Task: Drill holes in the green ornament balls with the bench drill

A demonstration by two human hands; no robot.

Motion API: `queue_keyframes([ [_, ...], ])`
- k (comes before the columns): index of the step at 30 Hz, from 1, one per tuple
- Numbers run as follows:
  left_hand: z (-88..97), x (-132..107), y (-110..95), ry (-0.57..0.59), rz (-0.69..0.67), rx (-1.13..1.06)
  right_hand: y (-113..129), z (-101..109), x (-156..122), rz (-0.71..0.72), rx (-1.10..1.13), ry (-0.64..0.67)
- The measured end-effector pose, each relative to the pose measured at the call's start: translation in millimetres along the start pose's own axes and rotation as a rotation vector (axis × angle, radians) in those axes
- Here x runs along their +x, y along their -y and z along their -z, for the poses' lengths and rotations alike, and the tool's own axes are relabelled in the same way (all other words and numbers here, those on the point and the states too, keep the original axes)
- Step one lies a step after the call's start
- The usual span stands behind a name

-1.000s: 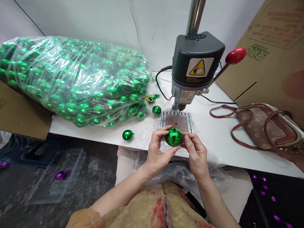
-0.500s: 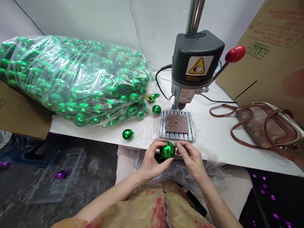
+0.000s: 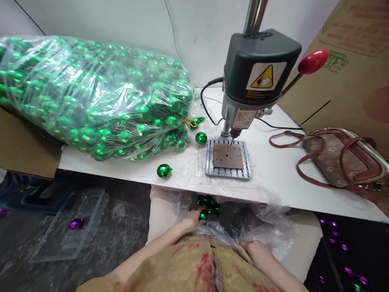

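Left hand (image 3: 191,220) — touching green baubles (image 3: 208,206), plastic bag (image 3: 263,224)

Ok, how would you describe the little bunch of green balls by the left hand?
Find the drill press with the red handle, then look just below the front edge of the white table. There, in clear plastic, sits a small cluster of shiny green balls touching the left hand, apart from the huge bag of them on the table.

Left hand (image 3: 191,220) now by green baubles (image 3: 207,205)
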State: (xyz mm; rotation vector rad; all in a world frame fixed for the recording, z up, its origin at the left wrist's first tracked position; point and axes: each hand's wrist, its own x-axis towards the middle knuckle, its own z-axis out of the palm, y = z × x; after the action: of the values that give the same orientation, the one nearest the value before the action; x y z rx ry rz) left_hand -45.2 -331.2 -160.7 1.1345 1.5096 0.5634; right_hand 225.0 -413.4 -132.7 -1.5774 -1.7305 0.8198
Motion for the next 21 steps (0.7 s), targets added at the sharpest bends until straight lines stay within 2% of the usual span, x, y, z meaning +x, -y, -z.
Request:
queue_keyframes([
  [2, 0.4, -5, -8, 0.019, -0.104, 0.044, -1, 7, -2, 0.067, -0.021, 0.126],
  [4, 6.6, -14, -23, 0.032, -0.321, 0.139, 0, 16, 1, 0.125, -0.04, 0.225],
  [5, 12.6, -19, -34, -0.003, -0.45, 0.195, 3, 22, 5, 0.144, -0.049, 0.26],
  [6, 20.8, -23, -46, -0.082, -0.575, 0.243, 7, 28, 10, 0.163, -0.054, 0.288],
  [8, 43.1, -24, -72, -0.36, -0.734, 0.305, 18, 44, 25, 0.178, -0.072, 0.346],
  [10, 71.0, -19, -95, -0.652, -0.738, 0.372, 33, 65, 45, 0.178, -0.079, 0.366],
  [11, 85.5, -14, -103, -0.738, -0.684, 0.424, 42, 78, 57, 0.187, -0.052, 0.363],
  [13, 111.9, -5, -113, -0.74, -0.537, 0.547, 61, 105, 81, 0.181, -0.021, 0.323],
  [15, 130.1, 1, -117, -0.638, -0.443, 0.608, 81, 132, 103, 0.271, 0.024, 0.216],
  [17, 136.6, 2, -122, -0.573, -0.446, 0.534, 102, 157, 123, 0.349, 0.007, -0.007],
  [19, 130.8, 2, -132, -0.524, -0.481, 0.28, 126, 175, 142, 0.309, -0.021, -0.275],
  [21, 115.7, 2, -149, -0.391, -0.455, -0.105, 150, 188, 166, 0.244, 0.043, -0.555],
])
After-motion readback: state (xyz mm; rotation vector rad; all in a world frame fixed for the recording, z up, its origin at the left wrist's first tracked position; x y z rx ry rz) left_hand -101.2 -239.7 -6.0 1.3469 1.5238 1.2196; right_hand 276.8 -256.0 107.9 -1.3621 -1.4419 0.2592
